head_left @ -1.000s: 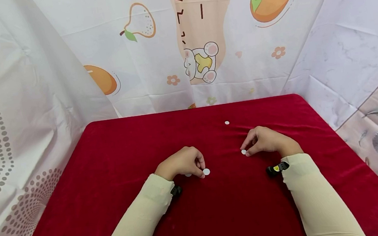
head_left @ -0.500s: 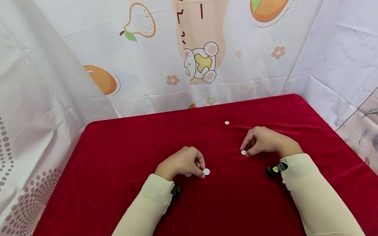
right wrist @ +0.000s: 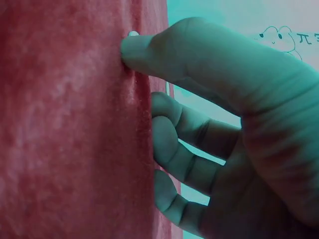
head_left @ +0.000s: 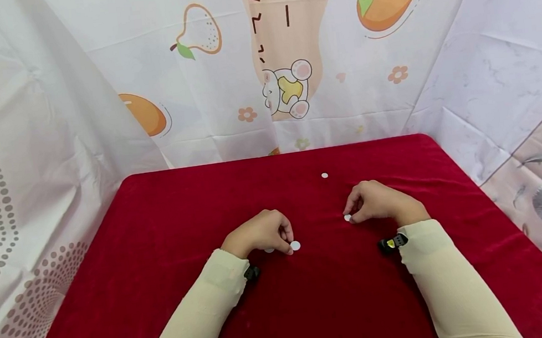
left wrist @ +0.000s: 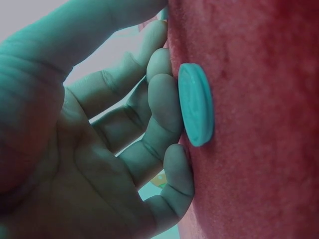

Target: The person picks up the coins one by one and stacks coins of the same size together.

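Note:
In the head view my left hand rests low on the red cloth, its thumb and forefinger pinching the edge of a white round disc. A second disc lies partly hidden under that hand; the left wrist view shows this disc close up, coin-like with a raised rim, beside the curled fingers. My right hand pinches a smaller white disc between thumb and forefinger at the cloth. Only a sliver of that disc shows past the thumb in the right wrist view.
Another small white disc lies farther back on the red cloth, beyond the right hand. Printed curtains hang behind and at both sides of the table. A dark wrist camera sits at the right cuff.
My right hand and cuff have shifted slightly left, with the small disc at the fingertips. The left hand stays in place. The head view has moved very slightly.

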`<control>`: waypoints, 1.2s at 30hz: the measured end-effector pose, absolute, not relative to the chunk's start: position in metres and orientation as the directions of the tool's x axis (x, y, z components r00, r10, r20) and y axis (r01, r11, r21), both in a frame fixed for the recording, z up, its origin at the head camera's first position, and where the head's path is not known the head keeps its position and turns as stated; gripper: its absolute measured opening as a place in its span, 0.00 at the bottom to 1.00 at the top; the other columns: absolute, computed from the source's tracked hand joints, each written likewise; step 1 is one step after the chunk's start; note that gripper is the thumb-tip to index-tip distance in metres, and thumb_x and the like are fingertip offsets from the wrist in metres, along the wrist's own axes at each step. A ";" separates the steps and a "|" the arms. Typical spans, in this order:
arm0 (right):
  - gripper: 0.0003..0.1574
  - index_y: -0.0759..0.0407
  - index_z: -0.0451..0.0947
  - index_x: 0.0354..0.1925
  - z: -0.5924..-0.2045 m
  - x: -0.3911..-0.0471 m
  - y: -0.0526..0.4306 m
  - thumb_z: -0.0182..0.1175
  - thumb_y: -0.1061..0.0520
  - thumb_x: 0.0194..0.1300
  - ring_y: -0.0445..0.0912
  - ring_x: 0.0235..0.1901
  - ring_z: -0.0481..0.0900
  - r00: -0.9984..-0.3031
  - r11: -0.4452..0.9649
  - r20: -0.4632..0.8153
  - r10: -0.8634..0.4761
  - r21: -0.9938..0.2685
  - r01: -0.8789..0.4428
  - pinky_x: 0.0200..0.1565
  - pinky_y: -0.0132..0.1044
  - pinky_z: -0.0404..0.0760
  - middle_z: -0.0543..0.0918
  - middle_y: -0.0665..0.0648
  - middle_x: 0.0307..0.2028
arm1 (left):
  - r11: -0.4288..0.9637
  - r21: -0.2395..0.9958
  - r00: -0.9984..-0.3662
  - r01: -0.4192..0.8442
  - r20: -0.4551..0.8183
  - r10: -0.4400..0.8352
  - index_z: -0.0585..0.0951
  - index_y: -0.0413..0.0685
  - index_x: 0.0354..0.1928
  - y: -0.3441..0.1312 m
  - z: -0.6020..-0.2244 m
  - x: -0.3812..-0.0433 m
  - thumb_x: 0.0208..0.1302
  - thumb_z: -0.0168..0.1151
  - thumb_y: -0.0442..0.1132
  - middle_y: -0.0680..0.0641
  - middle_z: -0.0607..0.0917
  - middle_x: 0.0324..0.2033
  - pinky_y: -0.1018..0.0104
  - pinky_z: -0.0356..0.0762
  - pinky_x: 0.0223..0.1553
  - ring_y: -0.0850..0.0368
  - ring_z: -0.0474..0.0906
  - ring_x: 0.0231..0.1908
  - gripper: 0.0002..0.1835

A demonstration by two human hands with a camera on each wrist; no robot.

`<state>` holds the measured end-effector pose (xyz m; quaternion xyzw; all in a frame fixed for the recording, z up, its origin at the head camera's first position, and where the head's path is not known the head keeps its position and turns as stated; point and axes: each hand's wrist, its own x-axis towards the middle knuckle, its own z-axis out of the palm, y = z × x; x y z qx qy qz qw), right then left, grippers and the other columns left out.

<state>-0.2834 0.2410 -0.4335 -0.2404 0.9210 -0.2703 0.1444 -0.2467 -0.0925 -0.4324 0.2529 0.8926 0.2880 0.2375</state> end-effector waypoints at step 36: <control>0.09 0.35 0.91 0.34 -0.434 -0.258 0.225 0.78 0.53 0.57 0.39 0.25 0.72 -0.788 0.603 0.024 -0.615 -0.630 -0.490 0.30 0.30 0.74 0.79 0.44 0.24 | 0.720 0.620 -0.763 0.312 -0.288 0.579 0.86 0.57 0.27 -0.092 -0.433 -0.246 0.53 0.82 0.40 0.53 0.85 0.27 0.65 0.81 0.28 0.59 0.78 0.24 0.10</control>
